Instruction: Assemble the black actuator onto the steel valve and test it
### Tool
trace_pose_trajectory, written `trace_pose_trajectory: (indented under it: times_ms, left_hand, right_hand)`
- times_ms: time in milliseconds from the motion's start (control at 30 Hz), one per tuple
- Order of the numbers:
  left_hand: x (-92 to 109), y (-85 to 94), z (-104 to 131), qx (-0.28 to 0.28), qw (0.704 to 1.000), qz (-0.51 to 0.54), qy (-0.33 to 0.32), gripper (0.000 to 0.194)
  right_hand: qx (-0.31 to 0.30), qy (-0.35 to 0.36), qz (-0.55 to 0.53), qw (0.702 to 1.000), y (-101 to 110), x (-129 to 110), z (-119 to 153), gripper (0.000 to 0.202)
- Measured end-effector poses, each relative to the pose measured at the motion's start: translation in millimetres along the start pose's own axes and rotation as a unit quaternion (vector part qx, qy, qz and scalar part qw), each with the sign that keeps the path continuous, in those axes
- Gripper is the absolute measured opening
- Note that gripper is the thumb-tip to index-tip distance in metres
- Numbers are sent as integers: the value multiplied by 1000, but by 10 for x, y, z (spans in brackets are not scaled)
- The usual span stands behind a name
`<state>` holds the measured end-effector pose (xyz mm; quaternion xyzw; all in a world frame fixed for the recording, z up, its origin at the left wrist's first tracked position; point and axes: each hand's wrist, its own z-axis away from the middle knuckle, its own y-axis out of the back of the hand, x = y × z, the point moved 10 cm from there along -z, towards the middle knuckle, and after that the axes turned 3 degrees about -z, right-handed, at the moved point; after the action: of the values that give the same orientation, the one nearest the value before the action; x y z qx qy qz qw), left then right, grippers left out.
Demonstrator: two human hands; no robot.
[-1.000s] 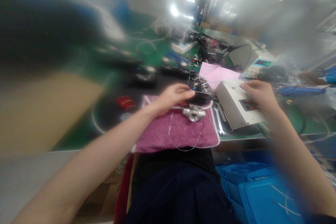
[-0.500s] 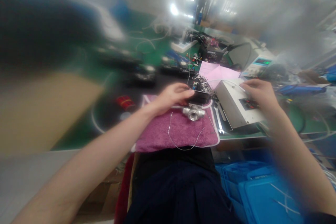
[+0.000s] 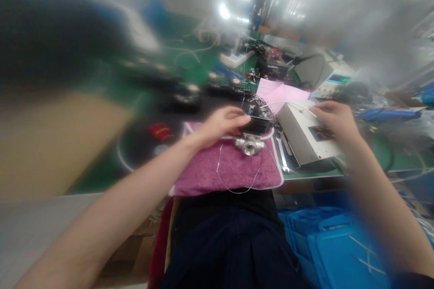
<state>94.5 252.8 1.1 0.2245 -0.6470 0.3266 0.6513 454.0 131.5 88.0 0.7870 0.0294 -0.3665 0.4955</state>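
My left hand [image 3: 228,123] grips the left side of a black valve actuator housing [image 3: 260,125], thumb along its near rim. The housing's top is off, and small electronic parts show inside. Beneath it a metal ball valve body [image 3: 250,146], its round port facing me, rests on a purple towel [image 3: 210,174]. My right hand [image 3: 336,119] is on a light grey switch box [image 3: 298,137], its fingers at the top edge and beside the black switch panel [image 3: 320,133]; the fingertips are partly hidden. A white cable [image 3: 288,103] arches from the housing towards that hand.
A bent wire [image 3: 239,193] lies on the towel, with wrenches [image 3: 283,156] to its right. Screws [image 3: 262,104] and pink paper [image 3: 283,94] are behind. A bench instrument [image 3: 335,79] stands back right. Blue crates [image 3: 325,244] sit below the table edge.
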Motion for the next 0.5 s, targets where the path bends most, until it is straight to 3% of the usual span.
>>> trace_pose_trajectory:
  times_ms: [500]
  left_hand:
    - [-5, 4, -3, 0, 1000, -1, -1, 65]
  right_hand:
    - [2, 3, -5, 1000, 5, -30, 8, 36]
